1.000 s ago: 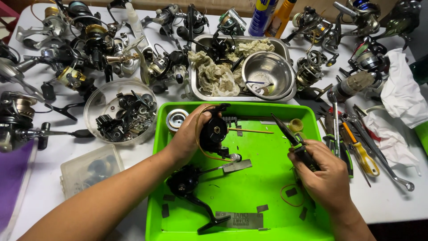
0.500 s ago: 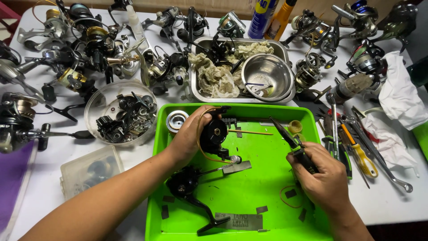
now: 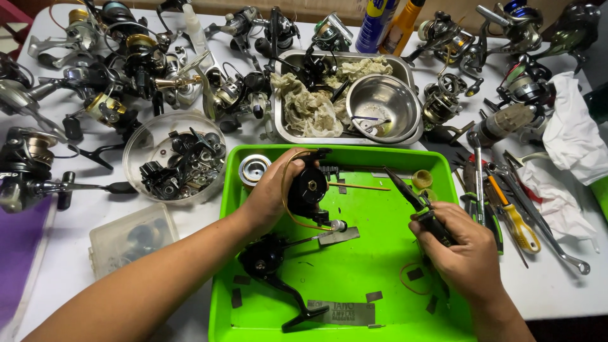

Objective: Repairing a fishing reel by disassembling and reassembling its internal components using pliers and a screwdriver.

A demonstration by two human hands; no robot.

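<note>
Two hands over the green tray [image 3: 354,278]: left hand [image 3: 269,199] grip clamped round the black reel body [image 3: 308,188] at the tray's back-left, right hand [image 3: 465,250] grip pinching black pliers [image 3: 411,199], tips angled up-left toward the reel, just right of it.

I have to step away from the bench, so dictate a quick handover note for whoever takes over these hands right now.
Left hand: holds the black reel body upright in the green tray, apart from its handle.
Right hand: grips dark needle-nose pliers, tip pointing toward the reel but apart from it.
In the tray: a second black reel part with crank handle, a silver spool, small loose pieces.
Done: reel partly stripped.
Left: pliers have not yet reached the reel body; loose parts remain unsorted.
</note>
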